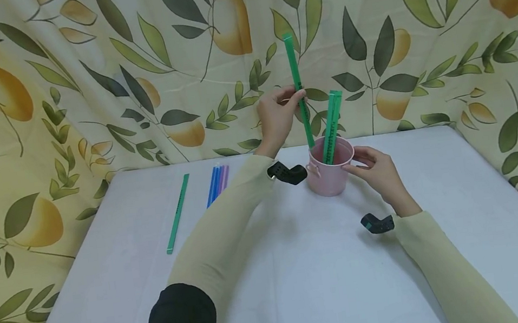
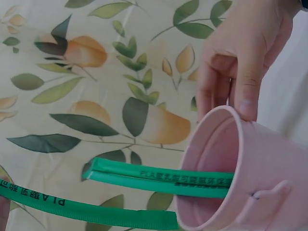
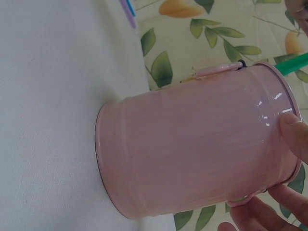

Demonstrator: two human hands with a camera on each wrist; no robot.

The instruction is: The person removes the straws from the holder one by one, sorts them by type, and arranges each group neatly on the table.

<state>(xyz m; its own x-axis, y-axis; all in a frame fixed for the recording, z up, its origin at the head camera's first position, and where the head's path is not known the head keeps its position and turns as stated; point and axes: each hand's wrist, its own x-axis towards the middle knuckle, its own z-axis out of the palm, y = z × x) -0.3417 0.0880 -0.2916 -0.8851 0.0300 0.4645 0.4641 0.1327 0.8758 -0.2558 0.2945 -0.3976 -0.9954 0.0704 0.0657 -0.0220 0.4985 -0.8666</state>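
Note:
My left hand (image 1: pixel 278 118) pinches a green wrapped straw (image 1: pixel 295 69) with black print, held nearly upright. Its lower end is at the left edge of the rim of a small pink bucket (image 1: pixel 327 180); whether it touches the rim, I cannot tell. Several green wrapped straws (image 1: pixel 333 124) lean to the right inside the bucket, upper ends sticking out. On the bucket's right side, my right hand (image 1: pixel 384 178) grips it near the rim, thumb on the outer wall (image 3: pixel 192 139) in the right wrist view. The left wrist view shows the straws' print (image 2: pixel 192 180) close up.
Another green wrapped straw (image 1: pixel 178 216) lies on the white table (image 1: pixel 305 286) at the left. Beside it lie several blue and purple sticks (image 1: pixel 215 183), partly hidden by my left forearm. A leaf-and-fruit patterned cloth (image 1: pixel 135 117) hangs behind the table.

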